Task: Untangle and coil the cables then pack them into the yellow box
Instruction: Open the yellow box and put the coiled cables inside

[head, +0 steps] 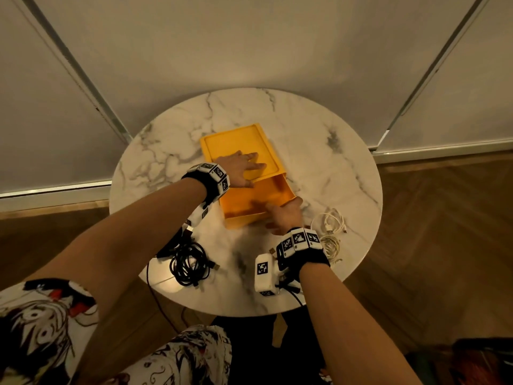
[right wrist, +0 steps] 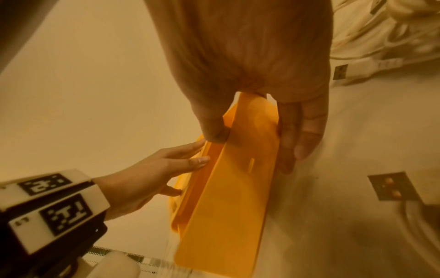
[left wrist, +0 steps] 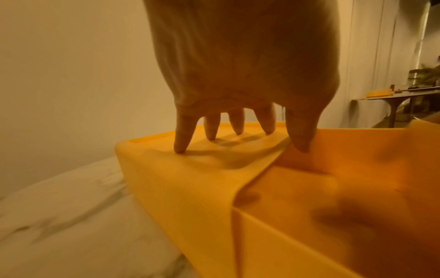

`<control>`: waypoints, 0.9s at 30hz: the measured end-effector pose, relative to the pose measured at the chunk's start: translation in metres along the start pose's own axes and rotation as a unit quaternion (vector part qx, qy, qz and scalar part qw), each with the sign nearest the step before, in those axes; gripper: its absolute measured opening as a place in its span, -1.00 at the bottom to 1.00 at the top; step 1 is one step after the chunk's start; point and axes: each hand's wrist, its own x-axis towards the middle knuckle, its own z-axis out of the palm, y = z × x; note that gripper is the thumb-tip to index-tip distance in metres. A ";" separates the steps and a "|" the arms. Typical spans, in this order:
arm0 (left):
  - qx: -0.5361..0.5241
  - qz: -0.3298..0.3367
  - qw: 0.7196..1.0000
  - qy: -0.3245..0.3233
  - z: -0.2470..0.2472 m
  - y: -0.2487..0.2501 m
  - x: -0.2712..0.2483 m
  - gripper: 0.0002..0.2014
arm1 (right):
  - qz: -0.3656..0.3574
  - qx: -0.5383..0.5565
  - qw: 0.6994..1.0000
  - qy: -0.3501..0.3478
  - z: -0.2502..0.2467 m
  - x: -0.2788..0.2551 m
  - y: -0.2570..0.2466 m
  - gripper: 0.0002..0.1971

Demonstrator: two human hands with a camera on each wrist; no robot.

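Note:
The yellow box (head: 233, 143) lies mid-table, its inner drawer (head: 249, 201) slid partway out toward me and holding nothing. My left hand (head: 241, 168) presses flat on the box's outer cover (left wrist: 178, 178), fingers (left wrist: 181, 143) straight and spread. My right hand (head: 283, 215) grips the drawer's front wall (right wrist: 233, 206), thumb inside and fingers outside. A tangle of black cables (head: 188, 262) lies near the table's front left. White cables (head: 330, 226) lie in loose loops to the right of my right wrist.
The round marble table (head: 319, 151) is small, with its edge close behind the cables on both sides. A USB plug (right wrist: 390, 186) lies beside the drawer on the right. Wood floor and pale wall panels surround the table.

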 end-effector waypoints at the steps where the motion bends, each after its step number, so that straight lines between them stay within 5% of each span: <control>1: -0.003 0.001 1.000 -0.001 -0.002 0.000 0.000 -0.30 | -0.002 0.009 1.000 -0.009 -0.002 -0.007 -0.003 -0.17; 14: -0.034 0.012 0.999 -0.004 -0.014 -0.010 0.013 -0.27 | -0.016 0.020 1.000 -0.002 -0.010 -0.019 0.009 -0.39; 27: -0.093 0.038 0.995 -0.020 -0.017 -0.025 0.030 -0.25 | -0.037 0.036 0.998 0.033 -0.009 -0.032 0.024 -0.35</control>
